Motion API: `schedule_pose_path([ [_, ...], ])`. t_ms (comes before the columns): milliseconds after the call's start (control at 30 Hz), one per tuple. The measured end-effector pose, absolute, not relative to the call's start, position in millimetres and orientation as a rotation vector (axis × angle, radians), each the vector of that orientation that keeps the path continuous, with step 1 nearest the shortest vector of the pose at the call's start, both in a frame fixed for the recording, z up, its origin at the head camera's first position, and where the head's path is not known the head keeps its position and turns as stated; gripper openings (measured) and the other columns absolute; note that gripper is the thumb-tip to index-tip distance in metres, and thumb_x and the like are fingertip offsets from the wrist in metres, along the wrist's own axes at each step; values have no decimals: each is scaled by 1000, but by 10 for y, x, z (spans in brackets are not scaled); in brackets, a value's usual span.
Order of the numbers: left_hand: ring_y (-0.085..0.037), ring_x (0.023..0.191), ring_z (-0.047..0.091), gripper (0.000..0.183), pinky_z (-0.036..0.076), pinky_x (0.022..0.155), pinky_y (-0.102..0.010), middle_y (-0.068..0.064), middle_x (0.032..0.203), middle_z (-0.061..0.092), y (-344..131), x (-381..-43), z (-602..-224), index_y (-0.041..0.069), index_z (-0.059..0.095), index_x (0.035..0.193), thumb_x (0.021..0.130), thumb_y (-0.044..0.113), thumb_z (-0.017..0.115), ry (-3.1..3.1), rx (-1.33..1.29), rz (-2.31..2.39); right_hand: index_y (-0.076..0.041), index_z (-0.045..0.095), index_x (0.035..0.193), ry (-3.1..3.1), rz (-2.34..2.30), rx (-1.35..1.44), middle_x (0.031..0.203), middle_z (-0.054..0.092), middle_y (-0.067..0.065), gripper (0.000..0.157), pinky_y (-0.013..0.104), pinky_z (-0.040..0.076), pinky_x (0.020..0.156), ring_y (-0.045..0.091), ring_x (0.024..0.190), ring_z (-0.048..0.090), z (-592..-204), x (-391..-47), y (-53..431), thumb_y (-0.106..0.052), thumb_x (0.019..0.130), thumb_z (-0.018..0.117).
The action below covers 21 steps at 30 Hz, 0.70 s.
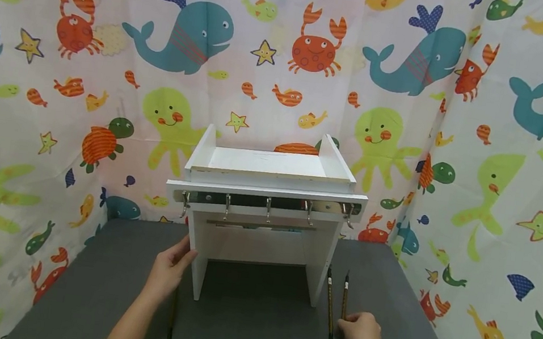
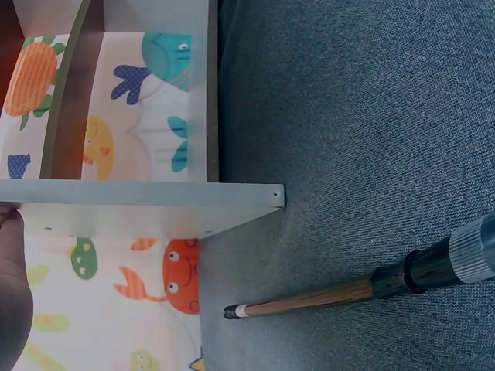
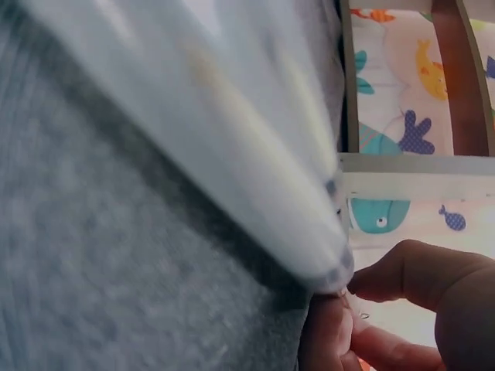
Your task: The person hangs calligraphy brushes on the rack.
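A white wooden shelf [image 1: 268, 195] with a row of metal hooks on its front bar stands on the grey table. My left hand [image 1: 169, 270] holds its left side panel [image 2: 155, 216], thumb by the front edge and the other fingers mostly hidden on the outer side. On the right, my right hand [image 1: 362, 333] pinches the handle of a writing brush [image 1: 344, 299] with a white tip. A second such brush [image 1: 330, 303] lies alongside, to its left. In the right wrist view, thumb and fingertips meet right below a pale, blurred brush end [image 3: 309, 232].
Left of the shelf lies a thicker brush [image 2: 325, 297] with a brown and black handle, close to my left forearm. A curtain [image 1: 260, 99] printed with sea animals surrounds the grey tabletop [image 1: 251, 327] at the back and sides.
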<state>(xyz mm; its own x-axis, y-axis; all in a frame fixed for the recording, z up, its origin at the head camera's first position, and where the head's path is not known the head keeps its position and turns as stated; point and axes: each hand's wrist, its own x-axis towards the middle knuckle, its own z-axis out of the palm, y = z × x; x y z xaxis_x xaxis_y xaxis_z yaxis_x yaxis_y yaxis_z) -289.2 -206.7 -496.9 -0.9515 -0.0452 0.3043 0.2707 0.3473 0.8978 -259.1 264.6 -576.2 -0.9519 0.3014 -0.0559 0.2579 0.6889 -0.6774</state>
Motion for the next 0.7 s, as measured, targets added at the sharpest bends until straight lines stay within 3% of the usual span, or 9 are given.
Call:
schedule_pose_path([
  [133, -29, 134, 55, 56, 49, 105, -50, -12, 146, 56, -2066, -2894, -4970, 17, 48, 151, 100, 37, 62, -2332, -195, -1657, 4, 76, 92, -2753, 1364, -500, 76, 72, 8, 23, 38, 58, 61, 19, 64, 68, -5740, -2567, 2678, -16, 82, 74],
  [233, -28, 135, 54, 56, 48, 106, -49, -11, 147, 55, -2066, -2896, -4965, 17, 48, 151, 100, 37, 62, -2334, -185, -1668, 11, 72, 99, -2653, 1591, -528, 81, 72, 11, 24, 34, 61, 59, 17, 64, 70, -5716, -2553, 2689, -9, 85, 71],
  [400, -27, 134, 54, 56, 48, 106, -48, -12, 147, 55, -2066, -2899, -4954, 16, 48, 151, 101, 35, 62, -2326, -185, -1666, 19, 64, 112, -2516, 1836, -520, 88, 74, 18, 28, 36, 63, 65, 21, 75, 74, -5674, -2550, 2703, 1, 90, 66],
  [700, -29, 135, 54, 58, 48, 106, -50, -12, 147, 55, -2064, -2884, -4962, 15, 48, 151, 100, 38, 62, -2346, -181, -1653, 19, 58, 121, -2336, 2034, -541, 90, 76, 21, 34, 39, 63, 67, 25, 78, 76, -5584, -2480, 2742, 2, 92, 67],
])
